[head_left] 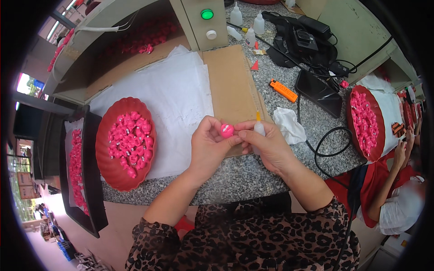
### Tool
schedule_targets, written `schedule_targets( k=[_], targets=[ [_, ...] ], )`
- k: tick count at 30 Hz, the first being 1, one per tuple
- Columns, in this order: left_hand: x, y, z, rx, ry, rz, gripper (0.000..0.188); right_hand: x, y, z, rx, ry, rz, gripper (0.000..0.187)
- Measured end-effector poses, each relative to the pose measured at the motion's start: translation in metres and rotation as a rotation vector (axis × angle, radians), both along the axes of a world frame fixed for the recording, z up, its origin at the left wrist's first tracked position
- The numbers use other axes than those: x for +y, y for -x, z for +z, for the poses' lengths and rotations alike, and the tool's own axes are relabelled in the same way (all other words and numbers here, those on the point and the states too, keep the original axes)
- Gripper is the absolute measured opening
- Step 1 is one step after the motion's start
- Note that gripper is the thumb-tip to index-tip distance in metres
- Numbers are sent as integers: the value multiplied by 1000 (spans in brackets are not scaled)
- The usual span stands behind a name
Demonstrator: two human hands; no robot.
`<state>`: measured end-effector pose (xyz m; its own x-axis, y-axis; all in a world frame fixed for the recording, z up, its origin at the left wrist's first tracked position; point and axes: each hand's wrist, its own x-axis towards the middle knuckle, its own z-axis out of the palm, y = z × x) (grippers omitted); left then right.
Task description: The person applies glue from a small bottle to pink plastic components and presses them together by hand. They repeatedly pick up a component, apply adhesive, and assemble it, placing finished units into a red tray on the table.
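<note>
Between the thumb and fingers of my left hand (pixel 207 147) is a small round pink figurine (pixel 227 131) with a white mark on it. My right hand (pixel 275 148) is closed around a small white squeeze bottle (pixel 259 128), its thin orange needle tip pointing up. The right thumb and forefinger also reach the figurine's right side; whether they pinch a small part there, I cannot tell. Both hands are over the front edge of a brown cardboard sheet (pixel 230 86). To their left, a red scalloped tray (pixel 104 156) holds many pink pieces.
White paper (pixel 181 99) covers the left worktop. A crumpled tissue (pixel 289 125), orange cutter-like tool (pixel 284 91), black phone (pixel 318 94) and looping cable (pixel 318 153) lie at right. White bottles (pixel 258 23) stand behind. Another person's hands (pixel 402 151) work beyond a second red tray (pixel 382 135).
</note>
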<state>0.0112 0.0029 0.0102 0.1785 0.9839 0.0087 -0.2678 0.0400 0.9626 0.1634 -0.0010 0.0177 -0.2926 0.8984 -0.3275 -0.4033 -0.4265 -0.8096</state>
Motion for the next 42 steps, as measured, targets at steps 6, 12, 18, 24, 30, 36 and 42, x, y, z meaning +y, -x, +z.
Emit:
schedule_targets(
  k=[6,12,18,24,30,36,42],
  targets=[
    [-4,-4,-1,28,-63,-81,26,-2,3,-9,-183,-320,-53,18],
    [0,2,1,-20,6,-206,17,3,-7,-10,-247,-412,-148,18],
    [2,5,-7,-26,38,-150,16,5,-7,-14,-312,-596,-204,19],
    [4,10,-5,-99,124,-194,14,3,-10,-2,-369,-561,-86,19],
    [6,10,0,-116,160,-239,14,4,-12,-4,-265,-497,-77,18],
    [5,13,-1,-149,189,-213,13,5,-9,-3,-255,-485,-88,18],
    [7,10,3,-225,178,-201,23,6,-9,-7,-250,-534,-103,19]
  ],
)
